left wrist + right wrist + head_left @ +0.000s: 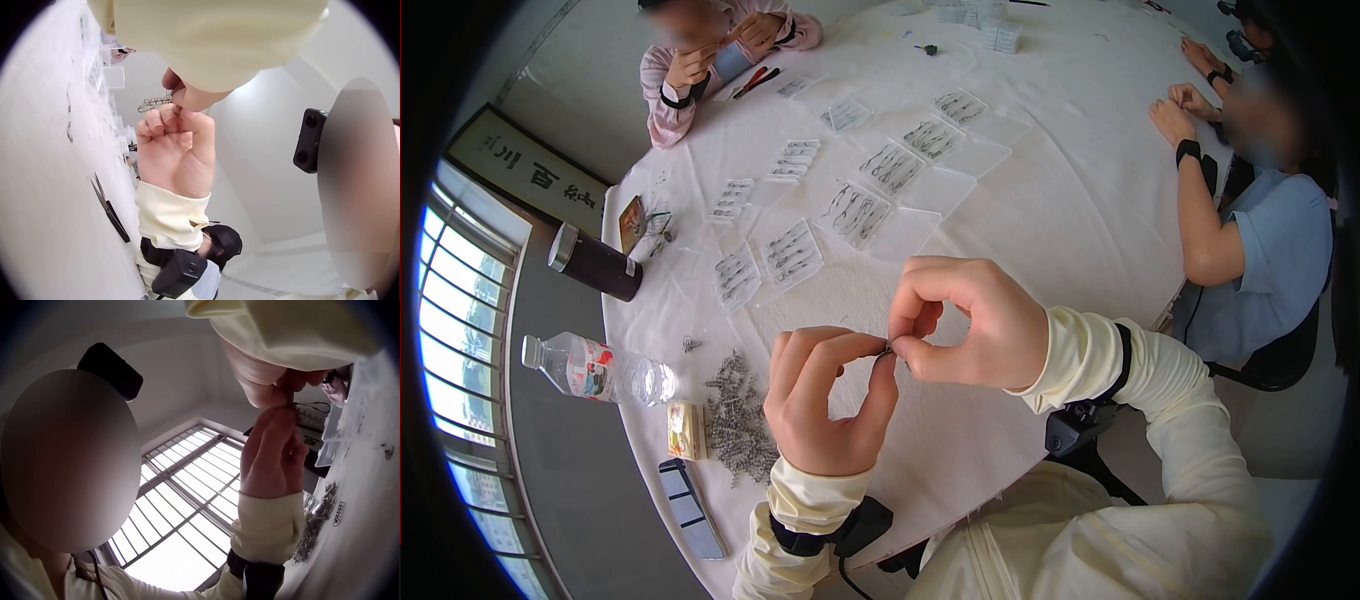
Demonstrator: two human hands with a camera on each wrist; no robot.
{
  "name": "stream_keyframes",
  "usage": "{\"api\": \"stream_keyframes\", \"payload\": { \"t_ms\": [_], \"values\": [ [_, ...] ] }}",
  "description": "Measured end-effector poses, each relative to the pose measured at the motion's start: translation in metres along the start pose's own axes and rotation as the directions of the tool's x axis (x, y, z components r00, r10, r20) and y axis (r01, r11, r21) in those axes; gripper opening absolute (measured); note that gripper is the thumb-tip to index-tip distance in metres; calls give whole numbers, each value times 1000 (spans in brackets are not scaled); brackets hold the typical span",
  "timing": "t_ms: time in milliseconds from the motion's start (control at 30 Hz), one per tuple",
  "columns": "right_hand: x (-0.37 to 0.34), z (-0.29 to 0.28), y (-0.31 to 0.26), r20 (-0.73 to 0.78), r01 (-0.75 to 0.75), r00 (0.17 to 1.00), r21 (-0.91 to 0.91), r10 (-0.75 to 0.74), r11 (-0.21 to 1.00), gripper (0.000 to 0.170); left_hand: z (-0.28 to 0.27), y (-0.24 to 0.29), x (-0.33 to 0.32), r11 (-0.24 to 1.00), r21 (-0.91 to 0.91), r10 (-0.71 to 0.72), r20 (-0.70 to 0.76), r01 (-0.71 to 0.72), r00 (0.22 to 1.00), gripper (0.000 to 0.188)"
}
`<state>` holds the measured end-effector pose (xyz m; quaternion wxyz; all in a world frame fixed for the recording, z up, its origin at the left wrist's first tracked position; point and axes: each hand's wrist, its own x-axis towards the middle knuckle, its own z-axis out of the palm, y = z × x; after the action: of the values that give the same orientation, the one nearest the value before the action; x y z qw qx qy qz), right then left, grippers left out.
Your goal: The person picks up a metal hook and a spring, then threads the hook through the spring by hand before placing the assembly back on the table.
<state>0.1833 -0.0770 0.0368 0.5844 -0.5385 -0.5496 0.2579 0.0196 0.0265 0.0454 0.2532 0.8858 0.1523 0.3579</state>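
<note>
Both hands meet above the white table. My left hand (825, 400) pinches a small dark metal piece (888, 350) between thumb and index finger. From the right, my right hand (975, 320) pinches the same small piece, its fingertips against the left ones. In the left wrist view, a coiled wire piece (153, 103) sticks out beside the joined fingertips of the left hand (203, 97) and right hand (175, 150). The right wrist view shows the coil (310, 414) and a thin loop beside the left hand (272, 456) and right hand (269, 381). Fingers hide the exact joining point.
A pile of metal coils (742, 425), a small packet (686, 431), a phone (692, 508) and a water bottle (600, 370) lie at left. Beyond are a dark flask (596, 263) and clear boxes (793, 252) of wire pieces. Scissors (111, 212) lie on the table. Other people sit around.
</note>
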Motion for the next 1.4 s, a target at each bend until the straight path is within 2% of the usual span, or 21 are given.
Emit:
{"api": "stream_keyframes", "payload": {
  "t_ms": [133, 200, 233, 300, 400, 533, 833, 900, 1000, 1100, 1233, 1300, 1400],
  "values": [
    [0, 1, 0, 12, 0, 1000, 2, 0, 1000, 8, 0, -4, -1, 993, -103, -61, 15, 62, 998, 20],
    [-1, 1, -1, 8, -12, 1000, 9, 12, 1000, 7, -3, -9, -1, 931, -290, -195, 117, 221, 974, 18],
    [-1, 1, -2, 3, -24, 1000, 15, 24, 1000, 7, -2, -11, -2, 931, -289, -195, 117, 222, 974, 18],
    [0, -1, 0, -1, -10, 1000, -6, 10, 1000, 7, -2, -13, -3, 812, -474, -301, 160, 341, 940, 15],
    [1, -4, 5, 4, 28, 1000, -17, -28, 999, 9, -3, -11, -3, 775, -525, -309, 169, 351, 936, 13],
    [2, -5, 4, 31, 108, 994, -58, -106, 992, 11, -6, -10, -2, 767, -539, -300, 177, 348, 937, 13],
    [0, -4, 0, 35, 111, 993, -45, -109, 993, 6, -12, 1, 1, 672, -620, -317, 253, 405, 914, 11],
    [0, -4, 0, 30, 113, 993, -37, -112, 993, 6, -14, 5, 2, 623, -631, -345, 308, 462, 886, 11],
    [0, -5, -3, 47, 116, 992, -32, -114, 993, 5, -14, 6, 2, 606, -654, -330, 313, 454, 891, 10],
    [0, -4, 0, 70, 105, 992, -26, -103, 994, 6, -14, -2, 0, 646, -648, -281, 289, 403, 915, 10],
    [0, -6, -3, 73, 60, 996, -23, -59, 998, 7, -17, 1, 2, 651, -638, -283, 297, 410, 912, 10],
    [0, -7, -3, 73, 65, 995, -27, -63, 998, 7, -18, 5, 3, 642, -606, -333, 332, 470, 883, 8],
    [0, -6, -3, 69, 72, 995, -19, -71, 997, 7, -18, 1, 1, 666, -600, -306, 322, 443, 896, 8]
  ]
}}
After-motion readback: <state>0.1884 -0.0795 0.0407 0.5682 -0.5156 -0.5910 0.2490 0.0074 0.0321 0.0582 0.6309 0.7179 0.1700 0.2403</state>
